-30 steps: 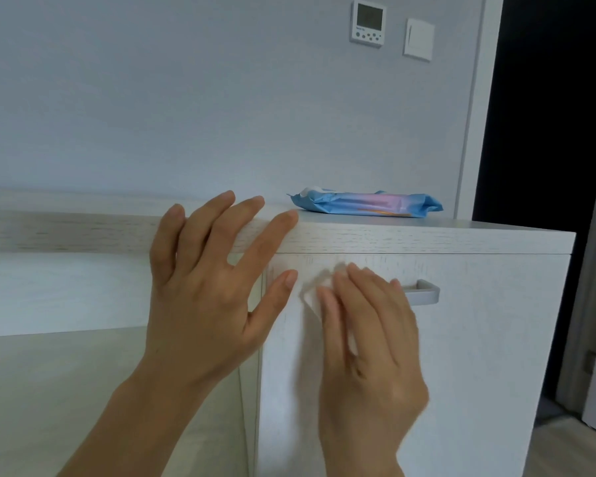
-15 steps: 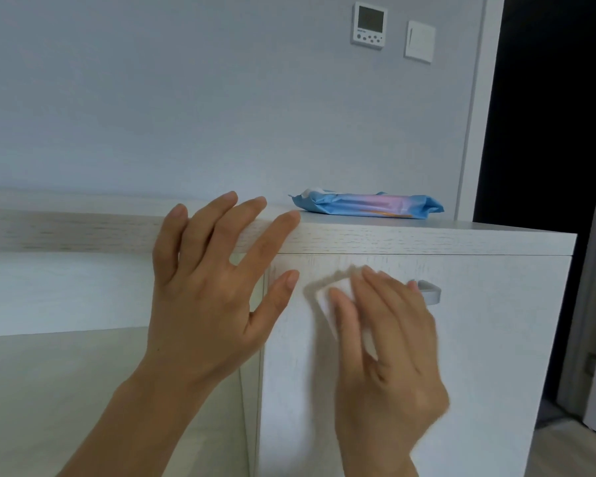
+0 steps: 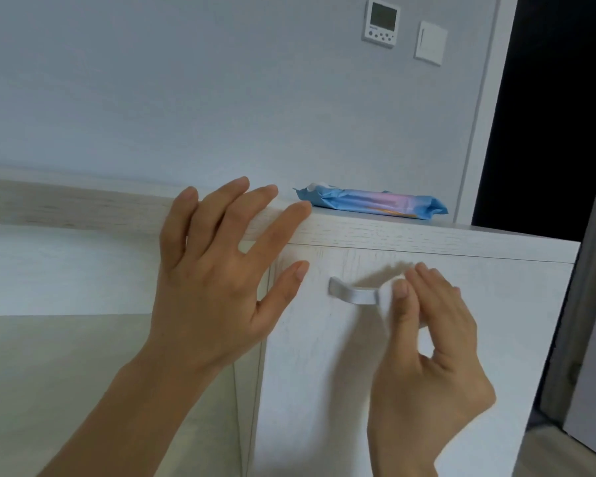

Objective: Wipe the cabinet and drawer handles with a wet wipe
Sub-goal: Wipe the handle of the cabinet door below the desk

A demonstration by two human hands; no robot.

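A silver handle (image 3: pixel 353 293) sits on the white cabinet front (image 3: pixel 324 390). My right hand (image 3: pixel 430 356) pinches a white wet wipe (image 3: pixel 387 294) round the handle's right end; most of the wipe and that end are hidden behind my fingers. My left hand (image 3: pixel 217 280) lies flat with spread fingers against the cabinet's top edge (image 3: pixel 427 241), left of the handle, thumb on the front panel.
A blue wet wipe pack (image 3: pixel 372 203) lies on the cabinet top at the back. A thermostat (image 3: pixel 381 22) and a wall switch (image 3: pixel 430 43) hang on the wall. A dark doorway (image 3: pixel 547 115) opens at the right. A lower pale surface (image 3: pixel 49 373) extends to the left.
My right hand has slid with the wipe from the handle's left end to its right end, uncovering the left part of the handle. My left hand has stayed in place.
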